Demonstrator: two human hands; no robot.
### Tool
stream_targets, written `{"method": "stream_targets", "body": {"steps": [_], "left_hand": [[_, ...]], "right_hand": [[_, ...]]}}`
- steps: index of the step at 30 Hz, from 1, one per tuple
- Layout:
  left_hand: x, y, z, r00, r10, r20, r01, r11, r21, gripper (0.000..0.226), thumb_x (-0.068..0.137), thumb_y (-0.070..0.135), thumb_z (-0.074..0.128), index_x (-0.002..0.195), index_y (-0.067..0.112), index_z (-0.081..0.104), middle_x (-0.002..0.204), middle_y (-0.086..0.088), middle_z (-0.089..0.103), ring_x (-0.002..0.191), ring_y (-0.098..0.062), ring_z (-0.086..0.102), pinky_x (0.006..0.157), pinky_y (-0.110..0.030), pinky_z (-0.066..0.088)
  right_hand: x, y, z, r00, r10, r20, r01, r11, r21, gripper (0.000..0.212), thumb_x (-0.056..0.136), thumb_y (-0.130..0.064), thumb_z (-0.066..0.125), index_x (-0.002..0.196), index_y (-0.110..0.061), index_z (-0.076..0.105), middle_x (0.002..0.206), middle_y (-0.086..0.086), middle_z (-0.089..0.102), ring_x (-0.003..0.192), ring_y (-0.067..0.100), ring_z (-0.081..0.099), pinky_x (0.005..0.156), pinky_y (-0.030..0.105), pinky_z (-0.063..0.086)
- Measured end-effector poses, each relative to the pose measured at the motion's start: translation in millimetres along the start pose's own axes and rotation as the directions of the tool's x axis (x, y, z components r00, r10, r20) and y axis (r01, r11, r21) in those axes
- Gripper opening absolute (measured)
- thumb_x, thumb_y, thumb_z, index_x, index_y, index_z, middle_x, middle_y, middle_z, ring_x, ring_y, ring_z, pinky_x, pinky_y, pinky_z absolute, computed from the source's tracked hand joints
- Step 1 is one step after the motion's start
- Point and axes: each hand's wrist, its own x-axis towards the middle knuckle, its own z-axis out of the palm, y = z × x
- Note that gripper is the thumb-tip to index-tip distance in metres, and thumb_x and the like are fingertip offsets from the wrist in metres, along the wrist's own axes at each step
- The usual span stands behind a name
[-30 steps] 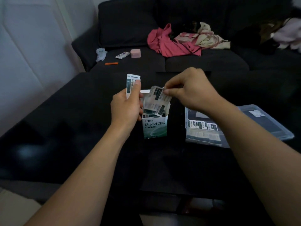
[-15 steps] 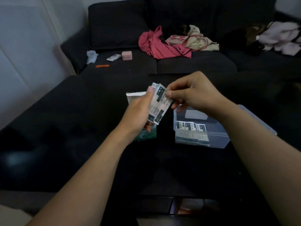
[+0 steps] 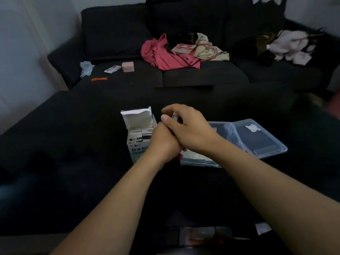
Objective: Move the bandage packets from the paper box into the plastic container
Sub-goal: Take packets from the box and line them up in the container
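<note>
Right hand [image 3: 191, 133] pinches bandage packets [image 3: 174, 115] over the left hand [image 3: 163, 142], whose grip is hidden, between paper box [image 3: 137, 129] and plastic container [image 3: 257, 138].

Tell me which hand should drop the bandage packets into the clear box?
Probably the right hand: it pinches the bandage packets and is nearer the plastic container. The left hand sits by the paper box.

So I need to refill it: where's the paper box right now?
In the head view, the paper box stands open on the dark table, just left of the left hand, with the plastic container further right.
</note>
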Motion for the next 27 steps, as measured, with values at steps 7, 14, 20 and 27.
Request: {"method": "stream_targets", "body": {"steps": [7,14,20,27], "left_hand": [[12,7,16,0.985,0.063,-0.162,-0.040,0.988,0.147,0.016,0.093,0.022,0.062,0.077,0.018,0.063,0.068,0.010,0.061,0.061,-0.006,0.058,0.049,-0.015,0.035],[9,12,25,0.997,0.057,-0.054,-0.053,0.996,0.071,0.016,0.086,0.024,0.075,0.071,0.021,0.069,0.061,0.003,0.068,0.057,-0.012,0.066,0.055,-0.031,0.054],[8,10,28,0.994,0.065,0.092,-0.075,0.992,0.106,0.028,0.079,0.035,0.084,0.096,0.028,0.063,0.087,0.007,0.069,0.077,-0.009,0.069,0.063,-0.029,0.060],[9,2,7,0.972,0.224,0.068,-0.233,0.917,0.324,0.033,0.077,0.033,0.085,0.103,0.029,0.065,0.099,0.012,0.065,0.080,-0.002,0.059,0.065,-0.018,0.043]], "right_hand": [[-7,20,-34,0.991,-0.134,0.000,0.134,0.989,-0.070,0.025,0.101,-0.035,0.053,0.105,-0.016,0.069,0.096,-0.004,0.066,0.089,0.005,0.060,0.077,0.020,0.048],[-15,45,-63,0.984,-0.109,0.138,0.101,0.993,0.061,0.008,0.094,-0.015,0.067,0.099,-0.014,0.073,0.087,-0.004,0.072,0.079,0.004,0.067,0.073,0.022,0.055],[-10,53,-76,0.985,-0.044,0.169,0.042,0.999,0.010,0.008,0.093,-0.011,0.068,0.098,-0.009,0.074,0.083,0.004,0.074,0.072,0.009,0.068,0.064,0.023,0.056],[1,88,-110,0.916,0.271,0.295,-0.193,0.944,-0.266,0.009,0.095,-0.017,0.066,0.090,-0.013,0.073,0.083,0.008,0.074,0.072,0.021,0.069,0.071,0.035,0.057]]}}
